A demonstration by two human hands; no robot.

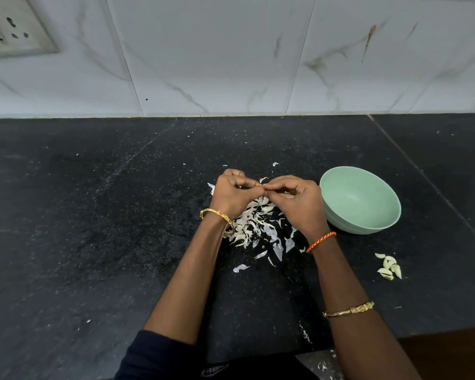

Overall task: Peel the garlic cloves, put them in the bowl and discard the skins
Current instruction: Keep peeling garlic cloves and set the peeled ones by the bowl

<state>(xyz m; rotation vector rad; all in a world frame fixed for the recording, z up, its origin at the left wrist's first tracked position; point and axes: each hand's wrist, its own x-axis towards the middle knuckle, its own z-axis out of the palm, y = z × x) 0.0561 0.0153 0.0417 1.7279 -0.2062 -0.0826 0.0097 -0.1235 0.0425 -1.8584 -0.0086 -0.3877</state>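
Together, left hand (232,193) and right hand (296,200) pinch something small above the skins (261,229).

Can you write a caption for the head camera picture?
Both hands pinch something small over garlic skins beside a green bowl.

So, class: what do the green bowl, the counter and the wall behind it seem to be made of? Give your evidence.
Bowl: probably plastic or melamine, with a matte pale-green, even colour and a soft sheen; glazed ceramic is possible.
Counter: polished dark stone, likely granite, black with fine specks and a joint line.
Wall: glossy marble-look tiles, white with grey-brown veins and straight joints.
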